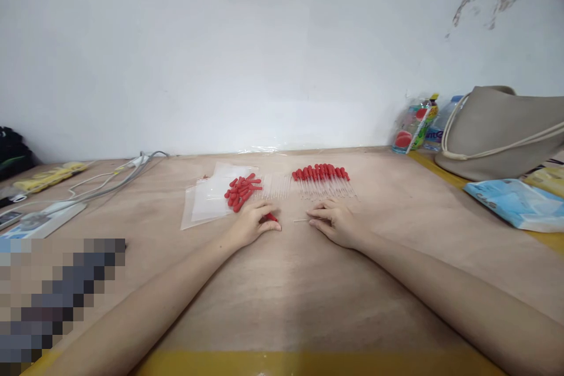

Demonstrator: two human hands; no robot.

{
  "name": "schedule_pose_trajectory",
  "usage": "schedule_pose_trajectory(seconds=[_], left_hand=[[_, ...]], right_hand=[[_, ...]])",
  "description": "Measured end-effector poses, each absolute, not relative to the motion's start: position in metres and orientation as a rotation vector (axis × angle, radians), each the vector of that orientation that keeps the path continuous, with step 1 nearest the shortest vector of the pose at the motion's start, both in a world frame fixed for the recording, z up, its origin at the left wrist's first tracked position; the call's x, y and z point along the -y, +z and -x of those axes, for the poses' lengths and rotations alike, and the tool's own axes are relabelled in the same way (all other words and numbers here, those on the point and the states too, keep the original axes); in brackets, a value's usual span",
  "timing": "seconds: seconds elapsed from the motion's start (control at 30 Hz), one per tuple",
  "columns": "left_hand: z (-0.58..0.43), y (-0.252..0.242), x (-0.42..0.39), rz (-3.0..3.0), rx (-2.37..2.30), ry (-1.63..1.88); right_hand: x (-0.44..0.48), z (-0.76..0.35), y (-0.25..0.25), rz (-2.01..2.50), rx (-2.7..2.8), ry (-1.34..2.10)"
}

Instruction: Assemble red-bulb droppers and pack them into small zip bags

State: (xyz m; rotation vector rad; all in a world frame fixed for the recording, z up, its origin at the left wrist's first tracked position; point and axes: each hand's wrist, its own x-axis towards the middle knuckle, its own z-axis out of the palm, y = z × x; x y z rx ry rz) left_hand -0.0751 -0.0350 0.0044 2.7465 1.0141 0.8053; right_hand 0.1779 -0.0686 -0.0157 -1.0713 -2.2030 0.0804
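My left hand (255, 222) rests on the wooden table (282, 294) with its fingers closed on a red rubber bulb (272, 217). Opposite it, my right hand (333, 222) pinches a thin clear glass tube (301, 221) that points toward the bulb. A small gap lies between tube and bulb. Just beyond my left hand is a loose pile of red bulbs (241, 190). Bare glass tubes (277, 187) lie in a row behind the hands. To their right is a row of droppers with red bulbs fitted (324, 179).
Clear plastic bags (207, 200) lie left of the bulb pile. Cables (110, 179) and a flat device (44, 220) sit at the far left. At the right stand a beige bag (502, 129), bottles (416, 126) and a blue packet (515, 202). A white wall backs the table.
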Motion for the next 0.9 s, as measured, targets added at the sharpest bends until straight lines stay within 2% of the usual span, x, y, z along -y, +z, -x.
schedule_pose_trajectory(seconds=[0.13, 0.37, 0.5, 0.9], left_hand=[[0.080, 0.007, 0.032, -2.691, -0.945, 0.698], [0.077, 0.004, 0.038, -2.620, -0.892, 0.832], [0.068, 0.003, 0.046, -2.507, -1.038, 0.941], [0.057, -0.002, 0.053, -2.194, -0.945, 0.880]], right_hand=[[0.069, -0.178, -0.016, 1.073, 2.205, 0.106], [0.071, -0.175, -0.012, 1.020, 2.236, 0.097], [0.075, -0.171, -0.009, 1.088, 2.097, 0.084], [0.081, -0.156, -0.008, 1.082, 2.059, 0.082]])
